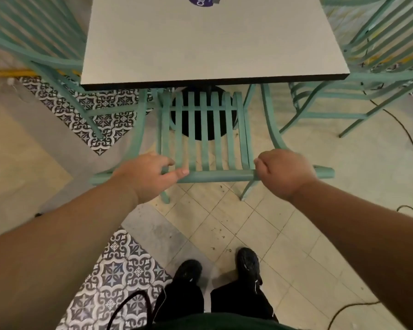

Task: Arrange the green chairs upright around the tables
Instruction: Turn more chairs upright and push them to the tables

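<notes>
Both hands hold the top rail [219, 176] of the upright chair [205, 139], left hand [150, 177] fingers curled over it, right hand [281, 172] fisted round it, seat partly under the table [200, 44]: placement step, next likely a straight push in, then release.

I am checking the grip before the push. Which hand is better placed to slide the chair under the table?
Probably right. The right hand is curled fully round the chair's top rail; the left hand lies looser, thumb straight along it.
</notes>
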`<state>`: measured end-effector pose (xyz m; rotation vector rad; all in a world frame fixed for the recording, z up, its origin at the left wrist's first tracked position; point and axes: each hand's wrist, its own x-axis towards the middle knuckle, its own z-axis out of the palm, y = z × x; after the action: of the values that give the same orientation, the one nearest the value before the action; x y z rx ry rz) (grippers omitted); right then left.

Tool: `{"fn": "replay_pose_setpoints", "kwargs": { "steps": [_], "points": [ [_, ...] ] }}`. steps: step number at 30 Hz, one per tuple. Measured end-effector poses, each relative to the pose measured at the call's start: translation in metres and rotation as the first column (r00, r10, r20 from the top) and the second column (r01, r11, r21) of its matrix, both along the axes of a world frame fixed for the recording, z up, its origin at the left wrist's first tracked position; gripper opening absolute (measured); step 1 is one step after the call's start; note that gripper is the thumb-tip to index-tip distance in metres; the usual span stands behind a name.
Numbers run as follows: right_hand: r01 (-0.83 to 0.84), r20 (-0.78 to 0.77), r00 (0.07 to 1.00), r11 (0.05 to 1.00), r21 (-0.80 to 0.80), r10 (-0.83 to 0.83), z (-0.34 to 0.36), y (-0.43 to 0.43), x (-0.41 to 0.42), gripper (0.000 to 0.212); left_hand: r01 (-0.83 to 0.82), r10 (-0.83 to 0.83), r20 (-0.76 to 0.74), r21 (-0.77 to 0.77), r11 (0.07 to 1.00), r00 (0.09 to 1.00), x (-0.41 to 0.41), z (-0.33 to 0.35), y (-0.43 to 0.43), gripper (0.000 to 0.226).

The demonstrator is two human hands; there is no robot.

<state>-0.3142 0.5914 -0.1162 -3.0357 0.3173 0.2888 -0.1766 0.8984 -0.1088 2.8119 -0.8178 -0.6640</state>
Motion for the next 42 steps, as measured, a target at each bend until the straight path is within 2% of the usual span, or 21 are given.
{"fn": "replay_pose_setpoints", "kwargs": {
  "steps": [2, 4, 12, 14, 16, 18, 20, 24, 29, 32, 35, 42],
  "points": [
    [-0.007, 0.0, 1.0, 0.999, 0.039, 0.007, -0.003, 0.004, -0.003, 0.067, -0.026, 0.018, 0.154, 0.046, 0.999, 0.988, -0.005, -0.003, 0.007, 0.095],
    [-0.038, -0.045, 0.998, 0.999, -0.011, 0.037, -0.004, 0.004, -0.003, 0.076, -0.009, -0.027, 0.234, 0.153, 0.988, 0.972, -0.009, -0.005, 0.006, 0.102],
    [-0.033, -0.053, 0.998, 0.999, -0.034, 0.032, -0.005, 0.001, 0.002, 0.074, -0.04, -0.001, 0.188, 0.215, 0.976, 0.982, -0.005, -0.002, -0.001, 0.107],
    [-0.041, -0.089, 0.995, 0.999, -0.006, 0.04, 0.002, 0.002, 0.004, 0.072, -0.041, 0.011, 0.126, 0.238, 0.97, 0.992, -0.006, 0.006, -0.003, 0.111],
    [-0.044, -0.164, 0.985, 0.998, 0.052, 0.052, 0.009, 0.002, 0.007, 0.065, -0.066, 0.056, 0.045, 0.258, 0.964, 0.997, -0.006, 0.016, -0.008, 0.104],
    [0.002, -0.145, 0.989, 0.996, 0.088, 0.011, 0.027, 0.005, 0.003, 0.055, -0.15, 0.146, 0.039, 0.14, 0.979, 0.988, -0.014, 0.035, -0.01, 0.083],
    [0.039, -0.041, 0.999, 0.995, 0.088, -0.035, 0.052, 0.011, -0.001, 0.05, -0.179, 0.183, 0.104, -0.046, 0.983, 0.978, -0.022, 0.06, -0.007, 0.068],
    [0.049, 0.12, 0.991, 0.993, 0.104, -0.061, 0.114, 0.018, -0.003, 0.057, -0.132, 0.17, 0.192, -0.196, 0.972, 0.966, -0.027, 0.124, -0.005, 0.062],
    [0.07, 0.146, 0.987, 0.997, 0.026, -0.073, 0.173, 0.006, 0.003, 0.06, -0.084, 0.131, 0.248, -0.192, 0.978, 0.96, -0.016, 0.179, -0.015, 0.063],
    [0.119, 0.188, 0.974, 0.992, 0.051, -0.127, 0.188, -0.005, -0.004, 0.06, -0.052, 0.111, 0.26, -0.223, 0.973, 0.959, -0.011, 0.192, -0.028, 0.057],
    [0.18, 0.186, 0.963, 0.979, 0.093, -0.194, 0.185, -0.014, -0.026, 0.059, 0.034, 0.029, 0.248, -0.244, 0.969, 0.968, -0.017, 0.187, -0.048, 0.047],
    [0.434, 0.175, 0.875, 0.892, 0.127, -0.451, 0.163, -0.079, -0.122, 0.057, 0.237, -0.196, 0.218, -0.178, 0.955, 0.956, -0.039, 0.174, -0.138, 0.05]
  ]
}}
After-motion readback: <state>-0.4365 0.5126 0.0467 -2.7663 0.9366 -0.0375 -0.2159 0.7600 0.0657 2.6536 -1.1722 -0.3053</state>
